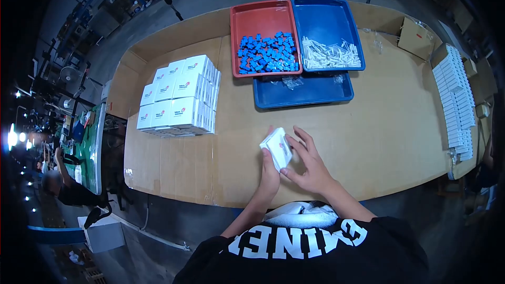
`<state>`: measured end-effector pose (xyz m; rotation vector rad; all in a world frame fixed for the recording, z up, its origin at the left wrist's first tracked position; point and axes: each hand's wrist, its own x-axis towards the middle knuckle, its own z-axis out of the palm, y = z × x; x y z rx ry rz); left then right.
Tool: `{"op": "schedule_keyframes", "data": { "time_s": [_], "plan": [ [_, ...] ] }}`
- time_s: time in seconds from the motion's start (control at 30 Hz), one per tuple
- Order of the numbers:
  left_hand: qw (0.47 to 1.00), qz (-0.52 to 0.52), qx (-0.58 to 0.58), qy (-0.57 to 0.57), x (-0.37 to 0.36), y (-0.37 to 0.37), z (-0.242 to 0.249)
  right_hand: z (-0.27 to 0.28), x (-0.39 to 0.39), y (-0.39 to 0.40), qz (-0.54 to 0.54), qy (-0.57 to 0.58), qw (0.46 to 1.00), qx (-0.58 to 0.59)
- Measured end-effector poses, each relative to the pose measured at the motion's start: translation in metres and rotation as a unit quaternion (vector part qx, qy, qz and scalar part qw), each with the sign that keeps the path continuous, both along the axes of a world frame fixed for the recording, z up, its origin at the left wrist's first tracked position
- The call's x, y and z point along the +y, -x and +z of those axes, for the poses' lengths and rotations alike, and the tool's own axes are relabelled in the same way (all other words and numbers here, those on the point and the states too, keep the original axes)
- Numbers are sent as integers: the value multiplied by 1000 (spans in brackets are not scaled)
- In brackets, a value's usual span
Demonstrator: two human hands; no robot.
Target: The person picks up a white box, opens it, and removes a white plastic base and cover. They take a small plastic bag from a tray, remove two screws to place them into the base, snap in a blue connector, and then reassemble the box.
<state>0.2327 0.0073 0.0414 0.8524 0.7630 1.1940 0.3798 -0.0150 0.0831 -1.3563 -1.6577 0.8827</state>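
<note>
A small white box (278, 148) with a printed logo is held tilted above the cardboard table surface, in front of my body. My left hand (270, 172) grips it from the left, with the thumb along its near side and most fingers hidden behind it. On the other side, my right hand (311, 169) curves around the box's right edge, thumb at the lower corner and fingertips by the upper edge. Whether one end of the box is open I cannot make out.
Stacked white boxes (176, 97) stand at left. Beyond my hands are a red tray (260, 16) of blue pieces (268, 52), a blue tray (321, 18) of white pieces (331, 55), and a lower blue tray (305, 94). White units (453, 100) line the right edge.
</note>
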Motion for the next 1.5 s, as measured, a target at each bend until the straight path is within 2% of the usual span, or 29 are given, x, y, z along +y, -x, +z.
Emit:
{"op": "schedule_keyframes", "data": {
  "time_s": [0.03, 0.07, 0.13, 0.17, 0.27, 0.47, 0.77, 0.9, 0.97, 1.0, 1.03, 1.07, 1.13, 1.2, 1.23, 1.27, 1.33, 1.37, 1.4, 1.5],
  "plan": [
    [998, -21, -11, 56, -1, -1, 5, 0, 0, -2, 25, -55, 998, -5],
    [998, -19, -10, 57, -4, -3, 11, 0, 0, -5, 50, -110, 993, -9],
    [974, -90, -44, 204, -10, -7, 27, -7, 5, -13, 76, -141, 986, -42],
    [965, -93, -81, 231, -12, -10, 35, -10, 6, -17, 100, -172, 977, -76],
    [958, -130, -91, 240, -16, -8, 32, -14, 6, -24, 88, -190, 974, -82],
    [956, -123, -92, 251, -17, -10, 34, -17, 11, -21, 84, -234, 969, 1],
    [958, -129, -59, 251, -21, -6, 21, -32, 7, -14, 61, -275, 959, 15],
    [952, -130, -61, 270, -20, -6, 33, -39, 8, -12, 69, -271, 960, 23],
    [957, -132, -93, 241, -19, -7, 35, -40, 7, -3, -11, -161, 971, 174],
    [957, -132, -93, 241, -20, -7, 26, -39, 8, 1, -10, -161, 971, 174],
    [991, -102, 35, 76, -21, -8, 14, -38, 9, 5, -24, -104, 958, 267],
    [980, -68, 162, -92, -22, -9, 2, -37, 9, 7, -37, -46, 933, 356],
    [973, -70, 181, -124, -20, -8, 1, -35, 11, 6, -11, -19, 929, 370],
    [983, -82, 161, 20, -15, -5, -11, -33, 15, 3, 8, -41, 974, 224],
    [983, -52, 170, 55, -15, -4, -12, -29, 14, 0, 9, -19, 984, 178],
    [983, -54, 169, 55, -12, -1, -16, -27, 12, -3, 8, -18, 984, 178],
    [991, 5, 10, 136, -3, 2, -14, -25, 10, -9, 69, 19, 991, 115],
    [989, 48, 1, 139, -4, -1, -12, -28, 8, -10, 94, 24, 990, 106],
    [989, 50, 1, 142, -4, 0, -13, -30, 5, -9, 95, 26, 989, 107],
    [981, 29, 6, 193, -5, 2, -20, -34, -3, -6, 91, -24, 996, 6]
  ]
}}
